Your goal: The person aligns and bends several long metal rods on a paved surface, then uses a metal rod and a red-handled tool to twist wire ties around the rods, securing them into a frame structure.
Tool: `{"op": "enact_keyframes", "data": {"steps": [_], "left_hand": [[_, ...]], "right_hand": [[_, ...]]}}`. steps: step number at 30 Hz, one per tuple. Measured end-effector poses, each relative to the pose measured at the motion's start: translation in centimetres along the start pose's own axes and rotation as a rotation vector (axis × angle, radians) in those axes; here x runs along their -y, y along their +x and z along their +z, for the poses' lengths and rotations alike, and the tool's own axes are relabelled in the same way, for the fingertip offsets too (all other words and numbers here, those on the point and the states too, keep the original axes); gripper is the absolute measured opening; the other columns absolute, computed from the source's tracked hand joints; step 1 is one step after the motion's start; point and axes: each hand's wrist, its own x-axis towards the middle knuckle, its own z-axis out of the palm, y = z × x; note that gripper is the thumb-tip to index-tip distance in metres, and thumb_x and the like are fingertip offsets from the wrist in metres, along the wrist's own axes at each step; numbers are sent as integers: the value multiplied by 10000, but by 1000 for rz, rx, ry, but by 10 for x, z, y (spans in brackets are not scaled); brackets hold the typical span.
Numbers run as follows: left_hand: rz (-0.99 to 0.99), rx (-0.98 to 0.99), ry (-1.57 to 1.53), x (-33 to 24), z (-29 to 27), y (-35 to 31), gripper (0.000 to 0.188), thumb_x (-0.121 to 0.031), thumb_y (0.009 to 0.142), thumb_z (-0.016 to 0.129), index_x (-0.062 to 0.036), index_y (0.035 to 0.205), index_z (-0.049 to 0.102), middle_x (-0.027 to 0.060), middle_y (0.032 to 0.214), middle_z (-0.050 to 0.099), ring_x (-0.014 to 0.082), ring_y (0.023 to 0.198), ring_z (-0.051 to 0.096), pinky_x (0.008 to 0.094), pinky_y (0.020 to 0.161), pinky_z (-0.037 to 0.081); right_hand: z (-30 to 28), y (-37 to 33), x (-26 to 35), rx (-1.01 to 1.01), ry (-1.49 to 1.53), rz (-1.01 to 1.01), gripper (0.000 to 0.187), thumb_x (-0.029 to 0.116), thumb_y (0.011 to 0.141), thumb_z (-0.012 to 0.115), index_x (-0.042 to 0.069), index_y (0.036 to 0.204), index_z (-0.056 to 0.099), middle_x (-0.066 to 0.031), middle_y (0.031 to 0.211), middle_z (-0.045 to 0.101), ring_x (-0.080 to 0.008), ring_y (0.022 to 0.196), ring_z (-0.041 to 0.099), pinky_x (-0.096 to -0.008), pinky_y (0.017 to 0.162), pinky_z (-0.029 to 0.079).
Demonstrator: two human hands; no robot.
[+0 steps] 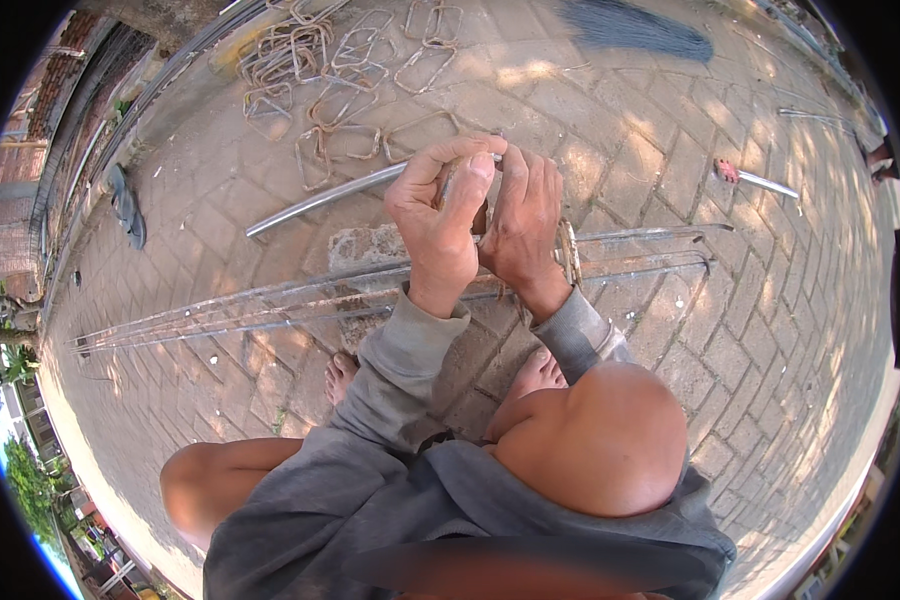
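Observation:
Both my hands meet above a long cage of rusty steel bars (260, 298), which lies across the ground in front of my feet. My left hand (440, 225) is closed, its thumb raised and its fingers curled. Against it, my right hand (522, 215) has its fingers bent down and pressed together. A small metal end shows between the fingertips; what they grip is mostly hidden. Beside my right wrist, a rusty rectangular stirrup (570, 252) stands around the bars. A silver metal tube (322, 201) runs from the left to behind my left hand.
Rusty stirrups (288, 52) lie piled at the far left. Farther right lies a bundle of blue-grey wire (635, 28). A silver rod with a red end (760, 181) rests on the paving at right. A sandal (125, 207) lies left; a concrete block (360, 248) sits by the bars.

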Motion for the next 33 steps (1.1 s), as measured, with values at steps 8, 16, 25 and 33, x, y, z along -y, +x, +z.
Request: {"op": "enact_keyframes", "data": {"steps": [8, 16, 25, 33], "left_hand": [[-80, -68, 134, 12, -7, -7, 319, -190, 1000, 518, 96, 1055, 649, 197, 1093, 704, 262, 1071, 668, 401, 1005, 541], [-150, 130, -118, 23, -18, -18, 541, -135, 895, 643, 70, 1369, 480, 200, 1361, 579, 296, 1332, 532, 427, 1174, 398], [-433, -17, -343, 50, -34, 24, 558, -126, 899, 714, -3, 1383, 467, 207, 1388, 542, 322, 1305, 540, 565, 1143, 438], [-344, -118, -878, 94, -109, 63, 498, -48, 980, 495, -153, 1465, 457, 267, 1475, 490, 402, 1432, 451, 712, 1166, 361]], "right_hand": [[4, -13, -11, 70, 100, 19, 505, 39, 677, 617, -55, 1170, 557, -198, 946, 560, -392, 853, 548, -488, 770, 422], [-3, -19, -9, 169, 131, 129, 560, 173, 714, 735, -62, 1189, 552, -211, 992, 585, -404, 921, 570, -503, 789, 438], [-54, 1, -52, 606, 164, 97, 785, 284, 842, 763, -43, 1477, 435, -286, 1343, 588, -473, 1264, 553, -500, 1100, 463], [-189, 30, -306, 388, -357, 428, 466, 207, 889, 739, -17, 1292, 668, -257, 1153, 727, -355, 1091, 713, -439, 924, 575]]}}
